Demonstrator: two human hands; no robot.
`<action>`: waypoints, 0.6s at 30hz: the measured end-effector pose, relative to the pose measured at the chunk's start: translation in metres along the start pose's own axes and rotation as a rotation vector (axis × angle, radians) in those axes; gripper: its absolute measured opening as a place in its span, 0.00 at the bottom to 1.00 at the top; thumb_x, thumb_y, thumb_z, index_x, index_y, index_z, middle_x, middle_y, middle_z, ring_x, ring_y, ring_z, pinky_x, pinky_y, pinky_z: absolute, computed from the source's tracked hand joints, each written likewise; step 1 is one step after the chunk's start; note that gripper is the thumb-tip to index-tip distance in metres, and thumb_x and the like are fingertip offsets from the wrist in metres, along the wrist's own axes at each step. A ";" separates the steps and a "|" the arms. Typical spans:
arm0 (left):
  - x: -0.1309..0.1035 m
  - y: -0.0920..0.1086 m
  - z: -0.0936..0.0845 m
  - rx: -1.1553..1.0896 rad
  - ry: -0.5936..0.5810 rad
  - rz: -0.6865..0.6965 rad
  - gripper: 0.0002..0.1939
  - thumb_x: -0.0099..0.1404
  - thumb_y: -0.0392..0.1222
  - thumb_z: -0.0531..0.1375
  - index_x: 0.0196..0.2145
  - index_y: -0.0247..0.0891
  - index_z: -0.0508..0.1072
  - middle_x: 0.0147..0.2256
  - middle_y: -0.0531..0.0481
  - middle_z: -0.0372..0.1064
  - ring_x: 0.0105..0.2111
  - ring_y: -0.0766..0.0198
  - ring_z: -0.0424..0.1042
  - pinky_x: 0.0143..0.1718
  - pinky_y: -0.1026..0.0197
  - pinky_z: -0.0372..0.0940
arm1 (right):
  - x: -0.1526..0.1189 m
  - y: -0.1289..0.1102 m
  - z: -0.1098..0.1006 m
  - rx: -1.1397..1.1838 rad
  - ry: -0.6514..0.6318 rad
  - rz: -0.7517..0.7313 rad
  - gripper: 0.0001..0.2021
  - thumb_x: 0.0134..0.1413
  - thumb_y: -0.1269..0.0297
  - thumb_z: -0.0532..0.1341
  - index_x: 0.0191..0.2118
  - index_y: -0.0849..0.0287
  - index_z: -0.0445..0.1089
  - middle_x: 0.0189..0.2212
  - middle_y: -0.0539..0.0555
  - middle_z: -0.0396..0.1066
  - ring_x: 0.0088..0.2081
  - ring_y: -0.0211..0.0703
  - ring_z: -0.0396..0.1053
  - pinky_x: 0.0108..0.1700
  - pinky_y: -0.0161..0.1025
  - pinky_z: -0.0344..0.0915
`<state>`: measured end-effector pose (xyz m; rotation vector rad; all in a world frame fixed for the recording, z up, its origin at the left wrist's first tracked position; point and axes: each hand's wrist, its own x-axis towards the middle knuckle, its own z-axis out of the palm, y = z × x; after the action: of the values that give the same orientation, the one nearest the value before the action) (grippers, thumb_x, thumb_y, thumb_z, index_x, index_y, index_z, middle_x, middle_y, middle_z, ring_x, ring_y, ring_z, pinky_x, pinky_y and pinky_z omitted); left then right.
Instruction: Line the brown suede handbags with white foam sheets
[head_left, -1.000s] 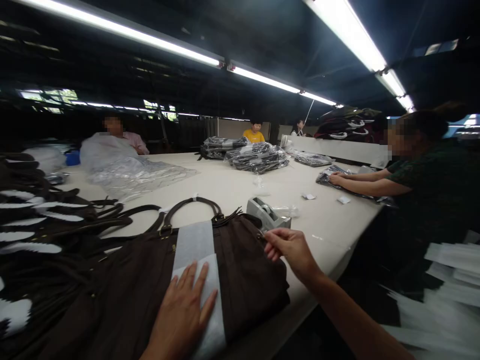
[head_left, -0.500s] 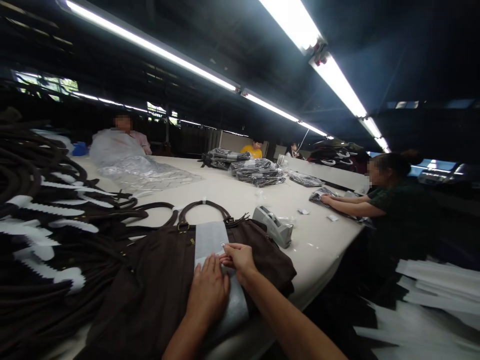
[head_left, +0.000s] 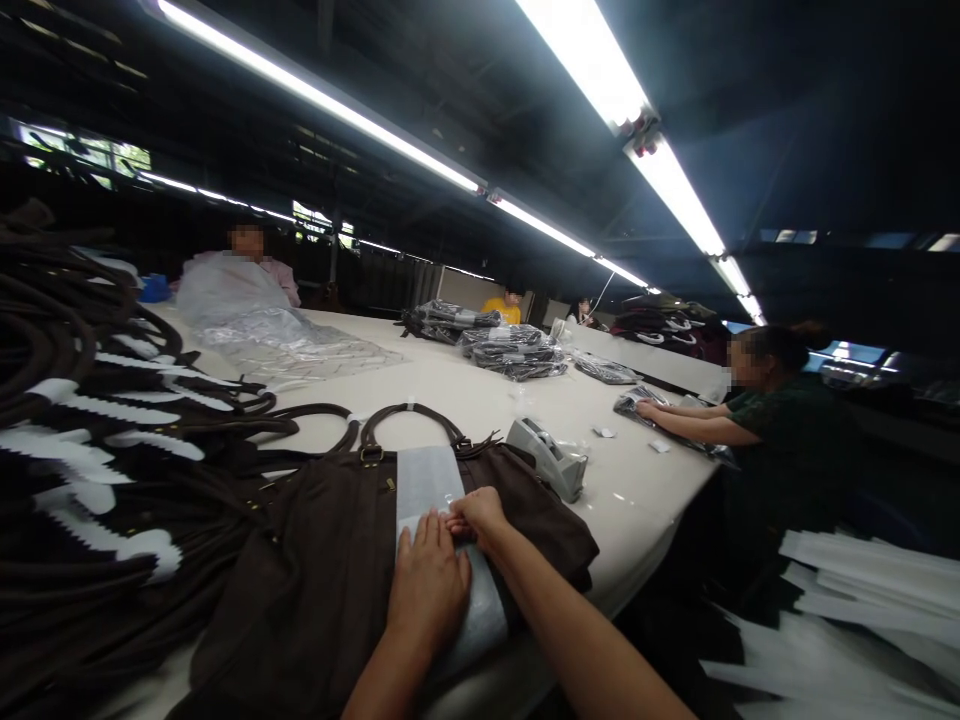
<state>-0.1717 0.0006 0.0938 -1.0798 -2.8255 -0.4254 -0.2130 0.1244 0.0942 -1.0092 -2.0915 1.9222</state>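
A dark brown bag [head_left: 322, 560] lies on the table in front of me, its looped handles pointing away. Around its middle runs a pale translucent strip [head_left: 426, 472]. My left hand [head_left: 429, 575] rests flat on the strip, fingers stretched out, holding nothing. Just to its right, my right hand [head_left: 477, 518] has its fingers curled and pressed together at the strip; what they pinch is too small to name. Beyond the bag's right part stands a grey tape dispenser [head_left: 549, 460].
Brown bags with white-wrapped handles [head_left: 97, 460] pile up at left. Plastic film [head_left: 292, 340] and wrapped bags [head_left: 514, 350] lie farther back on the table [head_left: 480, 395]. A person [head_left: 787, 420] works at right, above white sheets [head_left: 877, 600]. Other people sit behind.
The view has shifted slightly. My right hand has turned a little and its fingers sit lower against the strip. My left hand stays flat on it.
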 end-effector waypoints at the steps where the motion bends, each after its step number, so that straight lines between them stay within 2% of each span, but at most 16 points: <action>1: 0.000 0.000 0.000 -0.002 0.003 -0.004 0.29 0.67 0.40 0.44 0.62 0.21 0.59 0.63 0.33 0.54 0.64 0.48 0.53 0.65 0.42 0.48 | -0.001 -0.001 -0.001 -0.028 0.009 0.025 0.13 0.49 0.78 0.63 0.21 0.60 0.60 0.11 0.49 0.63 0.12 0.36 0.64 0.13 0.27 0.62; 3: 0.000 0.000 0.001 -0.005 0.009 -0.011 0.29 0.66 0.40 0.45 0.62 0.21 0.58 0.63 0.33 0.55 0.64 0.49 0.54 0.65 0.43 0.48 | -0.006 -0.003 -0.004 -0.080 0.030 0.085 0.14 0.53 0.77 0.62 0.20 0.60 0.60 0.10 0.50 0.64 0.11 0.34 0.61 0.12 0.26 0.58; 7: 0.000 -0.001 0.005 -0.002 0.031 -0.004 0.30 0.66 0.38 0.45 0.64 0.25 0.54 0.64 0.35 0.53 0.64 0.50 0.54 0.64 0.43 0.49 | -0.021 -0.007 -0.013 -0.167 -0.014 0.123 0.18 0.60 0.71 0.60 0.19 0.61 0.59 0.09 0.50 0.62 0.10 0.31 0.57 0.10 0.25 0.51; 11: 0.002 -0.004 0.011 0.007 0.067 0.006 0.30 0.66 0.39 0.46 0.65 0.29 0.54 0.63 0.35 0.55 0.63 0.50 0.56 0.63 0.43 0.51 | -0.033 -0.006 -0.021 -0.231 -0.067 0.145 0.21 0.62 0.69 0.59 0.17 0.61 0.59 0.08 0.49 0.61 0.09 0.30 0.54 0.11 0.25 0.49; 15: 0.004 -0.003 0.008 0.064 0.046 0.010 0.29 0.66 0.39 0.46 0.64 0.33 0.57 0.63 0.36 0.57 0.62 0.49 0.58 0.62 0.43 0.53 | -0.046 -0.004 -0.031 -0.294 -0.174 0.174 0.20 0.57 0.73 0.62 0.15 0.62 0.61 0.08 0.50 0.62 0.09 0.31 0.56 0.11 0.26 0.50; 18: 0.004 -0.004 0.006 0.125 0.032 0.035 0.29 0.66 0.40 0.46 0.63 0.34 0.59 0.62 0.35 0.58 0.62 0.49 0.59 0.61 0.43 0.54 | -0.058 -0.006 -0.054 -0.304 -0.308 0.151 0.15 0.49 0.78 0.64 0.18 0.61 0.62 0.10 0.50 0.65 0.11 0.34 0.60 0.13 0.27 0.55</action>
<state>-0.1775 0.0023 0.0877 -1.0860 -2.7585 -0.2573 -0.1429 0.1385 0.1292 -1.0021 -2.6127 1.9761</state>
